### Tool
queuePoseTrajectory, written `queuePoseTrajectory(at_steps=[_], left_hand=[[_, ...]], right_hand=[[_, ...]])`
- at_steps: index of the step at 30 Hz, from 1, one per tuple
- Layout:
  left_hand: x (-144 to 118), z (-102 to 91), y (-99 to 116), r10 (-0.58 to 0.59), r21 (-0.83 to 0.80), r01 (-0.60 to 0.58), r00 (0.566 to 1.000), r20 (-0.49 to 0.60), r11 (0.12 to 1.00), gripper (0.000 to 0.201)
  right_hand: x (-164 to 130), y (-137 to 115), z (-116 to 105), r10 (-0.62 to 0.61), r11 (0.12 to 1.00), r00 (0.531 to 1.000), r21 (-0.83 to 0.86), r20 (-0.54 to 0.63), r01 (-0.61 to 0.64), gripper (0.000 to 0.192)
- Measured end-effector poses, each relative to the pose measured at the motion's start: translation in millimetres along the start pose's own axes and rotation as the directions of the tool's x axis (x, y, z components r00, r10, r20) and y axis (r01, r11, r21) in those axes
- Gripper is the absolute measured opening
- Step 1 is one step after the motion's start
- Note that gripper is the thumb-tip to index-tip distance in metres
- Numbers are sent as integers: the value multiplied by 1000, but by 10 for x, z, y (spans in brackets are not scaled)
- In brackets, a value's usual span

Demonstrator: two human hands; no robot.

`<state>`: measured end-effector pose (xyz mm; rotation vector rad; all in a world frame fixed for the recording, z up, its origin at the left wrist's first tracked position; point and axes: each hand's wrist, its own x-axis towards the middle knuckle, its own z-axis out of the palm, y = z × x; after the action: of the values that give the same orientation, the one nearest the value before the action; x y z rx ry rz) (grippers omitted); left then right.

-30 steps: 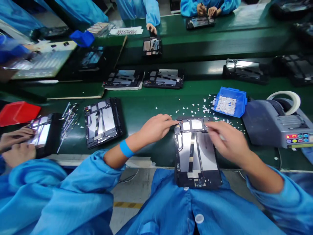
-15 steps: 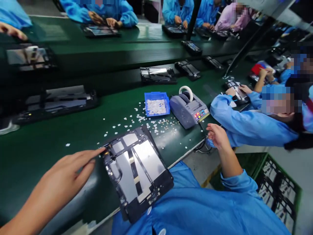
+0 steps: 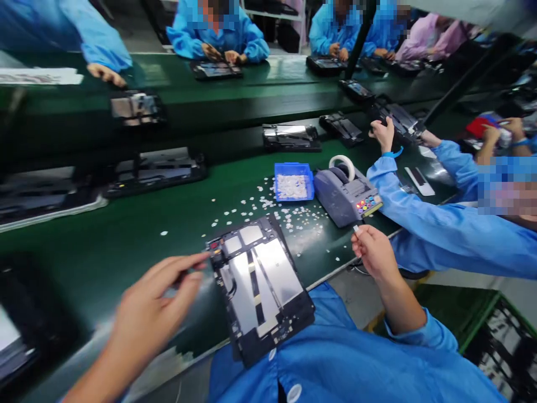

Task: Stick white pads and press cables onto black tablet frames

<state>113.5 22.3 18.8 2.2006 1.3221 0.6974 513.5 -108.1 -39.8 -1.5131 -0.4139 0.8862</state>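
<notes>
An opened tablet (image 3: 268, 280) with silver battery panels and black ribbon cables lies over the bench's near edge, its lower end against my blue smock. My left hand (image 3: 157, 302) is open on its left, the outstretched index fingertip at the tablet's upper left corner. To the right, my right hand (image 3: 373, 252) is closed in a pinch on a small white piece of tape (image 3: 356, 229), just in front of the grey tape dispenser (image 3: 344, 196) with its lit buttons. A blue tray (image 3: 294, 165) of small white scraps stands left of the dispenser.
White scraps (image 3: 247, 210) litter the green bench (image 3: 168, 207) behind the tablet. More opened tablets (image 3: 289, 137) line the back. A co-worker (image 3: 444, 235) on the right lifts another tablet (image 3: 396, 120). A green crate (image 3: 478, 302) of parts stands at lower right.
My right hand now pinches a piece of tape that was not in it before. The co-worker on the right has raised a tablet toward the back. The camera view has swung left.
</notes>
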Motion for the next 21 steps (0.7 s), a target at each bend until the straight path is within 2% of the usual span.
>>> queuePoseTrajectory(at_steps=[2,3,6,9,11,13,15,16,18,19,21], left_hand=[[-3,165,229,-32,-187,43,998,60,982,23],[12,266,332,-52,-300,85,992,117,950,25],[93,546,510,-93,-591,205,972,215,780,31],[132,656,470,-201,-707,276,961,190,651,19],[97,613,353,-280,-707,298,949,145,641,14],[30,498,196,-337,-671,299,938,77,679,14],[-31,347,34,-344,-580,273,939,-14,768,14],[-51,273,-37,-308,-498,244,950,-50,833,13],[-61,159,-142,-143,-262,120,987,-69,958,12],[-54,128,-175,-38,-130,32,998,-44,991,11],[-28,121,-206,125,98,-129,991,41,987,12]], right_hand=[[-195,-8,366,-52,997,985,-52,164,61,30],[-273,-18,571,-70,992,962,-81,262,95,29],[-442,-57,1167,-74,971,854,-157,516,178,26],[-520,-74,1584,-92,939,738,-189,668,288,24],[-504,-74,1731,-97,908,656,-204,748,366,21],[-422,-79,1802,-99,854,577,-227,811,467,21],[-287,-93,1841,-165,730,513,-245,843,638,23],[-208,-101,1862,-216,631,470,-245,856,736,25],[-56,-107,1925,-294,378,341,-219,893,900,30],[9,-103,1966,-301,255,266,-191,916,948,32],[103,-82,2056,-270,58,137,-126,953,990,35]])
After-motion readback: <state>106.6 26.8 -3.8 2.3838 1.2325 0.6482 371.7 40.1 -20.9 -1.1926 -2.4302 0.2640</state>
